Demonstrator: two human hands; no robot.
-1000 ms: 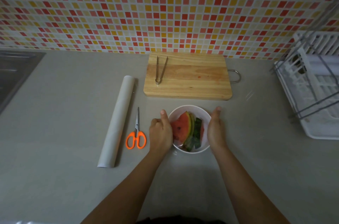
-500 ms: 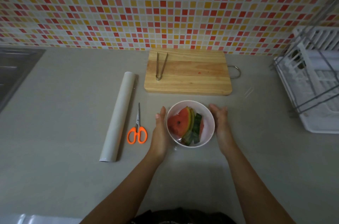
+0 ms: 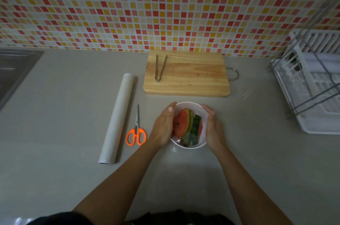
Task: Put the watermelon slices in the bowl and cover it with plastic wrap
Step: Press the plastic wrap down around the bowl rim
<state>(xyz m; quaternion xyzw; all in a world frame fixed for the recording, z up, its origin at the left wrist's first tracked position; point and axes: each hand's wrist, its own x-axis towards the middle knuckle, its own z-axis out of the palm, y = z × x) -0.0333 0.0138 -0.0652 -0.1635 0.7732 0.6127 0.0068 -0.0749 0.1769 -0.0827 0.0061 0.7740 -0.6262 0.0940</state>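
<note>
We see the white bowl (image 3: 187, 104) on the grey surface (image 3: 55, 114) with the watermelon slices (image 3: 184, 125) inside it. The left hand (image 3: 162, 126) and right hand (image 3: 213, 129) press flat against its sides, fingers straight. To the left lie orange scissors (image 3: 136, 132) and the plastic wrap roll (image 3: 117, 119); behind, a cutting board (image 3: 193, 77) carries tongs (image 3: 160, 67), and a dish rack (image 3: 316, 84) stands well to the right.

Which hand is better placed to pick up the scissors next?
Left, probably. The left hand rests against the bowl on the side nearest the orange scissors; the right hand is across the bowl from them.
</note>
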